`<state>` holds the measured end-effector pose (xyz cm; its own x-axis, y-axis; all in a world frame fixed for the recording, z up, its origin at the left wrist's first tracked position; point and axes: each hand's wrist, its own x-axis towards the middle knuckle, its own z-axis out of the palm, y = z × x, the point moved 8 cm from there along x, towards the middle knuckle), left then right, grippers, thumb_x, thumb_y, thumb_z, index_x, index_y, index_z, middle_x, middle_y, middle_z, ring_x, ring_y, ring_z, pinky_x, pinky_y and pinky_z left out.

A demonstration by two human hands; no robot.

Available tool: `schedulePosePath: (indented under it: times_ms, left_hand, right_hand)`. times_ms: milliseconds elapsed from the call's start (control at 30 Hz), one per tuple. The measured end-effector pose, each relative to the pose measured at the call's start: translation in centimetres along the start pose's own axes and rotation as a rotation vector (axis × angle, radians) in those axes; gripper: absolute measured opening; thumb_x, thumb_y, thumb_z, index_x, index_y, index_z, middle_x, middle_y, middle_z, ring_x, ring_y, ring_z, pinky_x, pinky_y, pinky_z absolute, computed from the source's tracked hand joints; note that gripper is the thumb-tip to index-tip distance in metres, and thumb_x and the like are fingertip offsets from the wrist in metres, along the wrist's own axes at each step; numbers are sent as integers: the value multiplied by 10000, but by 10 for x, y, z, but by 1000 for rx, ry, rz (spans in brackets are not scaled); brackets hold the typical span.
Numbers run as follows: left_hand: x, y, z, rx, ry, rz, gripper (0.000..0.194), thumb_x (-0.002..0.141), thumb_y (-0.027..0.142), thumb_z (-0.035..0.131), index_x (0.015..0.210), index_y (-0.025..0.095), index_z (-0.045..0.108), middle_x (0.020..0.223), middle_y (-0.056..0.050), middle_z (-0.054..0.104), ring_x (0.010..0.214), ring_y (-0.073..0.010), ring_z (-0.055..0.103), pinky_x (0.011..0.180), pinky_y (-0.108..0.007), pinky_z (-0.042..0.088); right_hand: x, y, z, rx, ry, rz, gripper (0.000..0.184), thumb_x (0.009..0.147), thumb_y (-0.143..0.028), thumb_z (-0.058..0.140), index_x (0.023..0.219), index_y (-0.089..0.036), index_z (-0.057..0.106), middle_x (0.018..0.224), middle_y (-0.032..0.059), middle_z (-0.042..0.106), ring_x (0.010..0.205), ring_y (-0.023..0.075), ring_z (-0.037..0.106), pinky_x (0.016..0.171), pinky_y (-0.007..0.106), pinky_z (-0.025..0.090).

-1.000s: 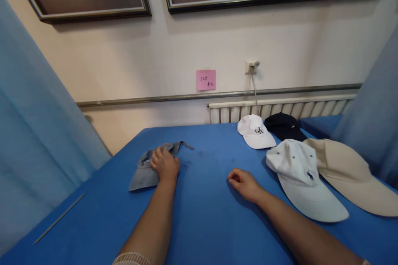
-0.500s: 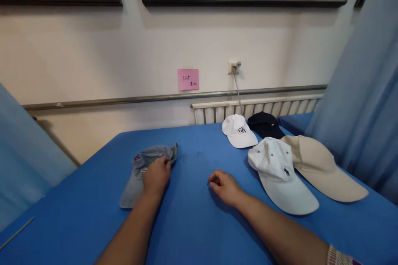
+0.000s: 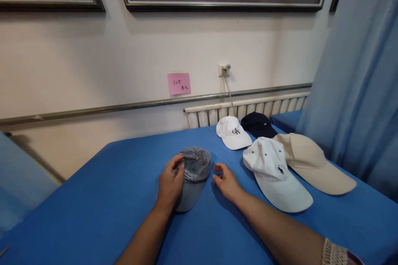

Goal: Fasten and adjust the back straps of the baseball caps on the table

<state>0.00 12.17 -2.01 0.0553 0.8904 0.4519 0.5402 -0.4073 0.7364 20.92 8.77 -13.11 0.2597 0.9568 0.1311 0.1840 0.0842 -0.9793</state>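
Observation:
A grey baseball cap (image 3: 196, 165) with pale lettering sits crown up in the middle of the blue-covered table, its brim pointing towards me. Against the left side of its crown lies my left hand (image 3: 170, 182), thumb and fingers apart, overlapping the edge of the cap. My right hand (image 3: 227, 181) is just beside the cap's right edge, fingers loosely bent and apart, holding nothing. A white cap with a small dark emblem (image 3: 267, 161) rests to the right of that hand.
A beige long-brimmed cap (image 3: 307, 157), a white cap with black letters (image 3: 231, 130) and a dark navy cap (image 3: 256, 123) lie at the right and back of the table (image 3: 93, 198). Behind are a radiator (image 3: 211, 116) and metal rail (image 3: 139, 105). Blue curtains (image 3: 338, 91) hang at both sides.
The grey cap has moved right from the left side and now stands crown up. My left hand has moved right with it. My right hand has barely moved; the view has shifted slightly.

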Motion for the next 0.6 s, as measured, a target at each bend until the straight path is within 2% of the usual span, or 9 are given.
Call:
schedulePosePath:
  times_ms: [100,133,200,267,367,600]
  left_hand:
    - [11,-32,-42,189,113,-80,369,839,319,512,1150,169,643,1219,-117,658,1144,-269,599,1023,-426,436]
    - [14,-44,-50,238,116,-117,372,838,321,507,1133,144,648,1201,-142,662,1141,-281,600,1017,-433,437]
    - [18,-66,-53,276,64,-191,388,831,332,501,1112,107,648,1176,-179,667,1124,-300,608,992,-438,451]
    - [19,-80,-44,260,-8,-224,372,823,334,501,1072,107,660,1133,-178,687,1074,-293,636,954,-420,476]
    - [15,-81,-24,217,-96,-211,311,805,338,520,978,143,689,1024,-124,730,954,-257,683,878,-364,515]
    - [-8,-44,18,100,-313,-111,264,783,380,565,878,171,696,875,-63,739,817,-233,681,770,-342,510]
  right_hand:
    - [0,5,-1,5,6,8,422,757,-226,568,1177,-194,540,1166,104,661,715,187,661,716,371,543]
    - [0,5,-1,2,0,6,419,757,-232,569,1173,-196,543,1166,101,662,723,188,661,720,371,542]
    - [-2,6,0,-4,-17,-4,422,755,-243,572,1173,-194,542,1175,98,658,726,184,661,730,370,540]
    - [-3,6,1,-4,-35,-11,433,755,-249,569,1182,-183,534,1183,105,652,709,176,659,729,372,537]
    - [-3,7,1,13,-44,-7,437,756,-244,561,1186,-177,528,1187,111,647,686,170,655,710,373,534]
    - [2,7,-4,-14,-6,-5,411,738,-221,564,1147,-175,561,1059,81,698,750,192,664,723,343,526]
